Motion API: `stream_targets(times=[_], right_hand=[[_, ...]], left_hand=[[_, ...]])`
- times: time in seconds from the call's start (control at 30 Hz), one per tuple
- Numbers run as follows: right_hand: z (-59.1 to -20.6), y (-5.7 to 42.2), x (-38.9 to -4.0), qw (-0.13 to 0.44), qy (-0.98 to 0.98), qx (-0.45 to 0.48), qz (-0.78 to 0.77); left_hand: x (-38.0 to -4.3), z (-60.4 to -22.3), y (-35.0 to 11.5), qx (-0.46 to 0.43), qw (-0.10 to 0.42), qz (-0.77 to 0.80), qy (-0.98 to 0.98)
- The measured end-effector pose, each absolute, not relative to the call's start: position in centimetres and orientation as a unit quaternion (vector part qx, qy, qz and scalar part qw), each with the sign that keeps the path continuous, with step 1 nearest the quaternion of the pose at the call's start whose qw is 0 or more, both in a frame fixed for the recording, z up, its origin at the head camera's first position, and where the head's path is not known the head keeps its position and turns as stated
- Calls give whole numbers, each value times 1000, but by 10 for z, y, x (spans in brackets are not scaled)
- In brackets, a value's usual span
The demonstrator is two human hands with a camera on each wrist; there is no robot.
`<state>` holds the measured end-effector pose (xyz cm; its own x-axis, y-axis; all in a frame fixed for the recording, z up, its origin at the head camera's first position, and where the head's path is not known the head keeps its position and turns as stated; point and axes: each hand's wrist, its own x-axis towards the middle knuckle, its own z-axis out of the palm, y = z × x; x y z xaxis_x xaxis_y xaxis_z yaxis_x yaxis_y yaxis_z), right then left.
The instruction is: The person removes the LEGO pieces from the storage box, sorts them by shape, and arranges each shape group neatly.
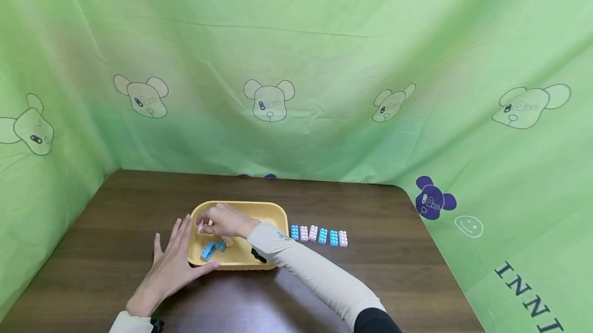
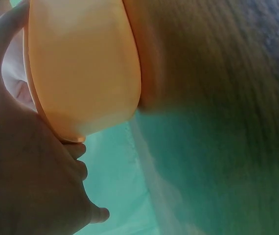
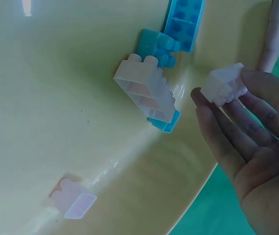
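Observation:
My right hand point(image 1: 227, 221) reaches into the yellow tray point(image 1: 245, 265) and pinches a small pale pink building block point(image 3: 222, 84) between thumb and fingertips, above the tray floor. Near it in the right wrist view lie a longer pale pink block point(image 3: 147, 88) tipped on its side, a small blue block point(image 3: 155, 46) and a long blue block point(image 3: 184, 22). Part of another blue piece point(image 3: 166, 122) shows under the pink one. A small pink block point(image 3: 73, 198) lies apart from these. My left hand point(image 1: 170, 266), fingers spread and straight, rests against the tray's left end, thumb along the front rim.
On the brown wooden table point(image 1: 370, 271), right of the tray, blue blocks point(image 1: 323, 235) and pale pink blocks point(image 1: 343, 238) stand in a row. Green cloth point(image 1: 324, 147) with bear drawings hangs behind and at both sides. My right forearm point(image 1: 319, 276) crosses the tray's front right corner.

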<state>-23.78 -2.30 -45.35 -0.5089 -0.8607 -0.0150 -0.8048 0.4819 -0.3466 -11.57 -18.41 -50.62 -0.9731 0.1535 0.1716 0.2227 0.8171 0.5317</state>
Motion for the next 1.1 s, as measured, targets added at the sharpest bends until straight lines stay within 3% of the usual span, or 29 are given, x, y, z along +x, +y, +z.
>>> stream_targets(times=[1.1], right_hand=[[-437,21,-233,65,857,-483,-169]], left_hand=[[-115,-508,-185,-102,58,-279,-953]])
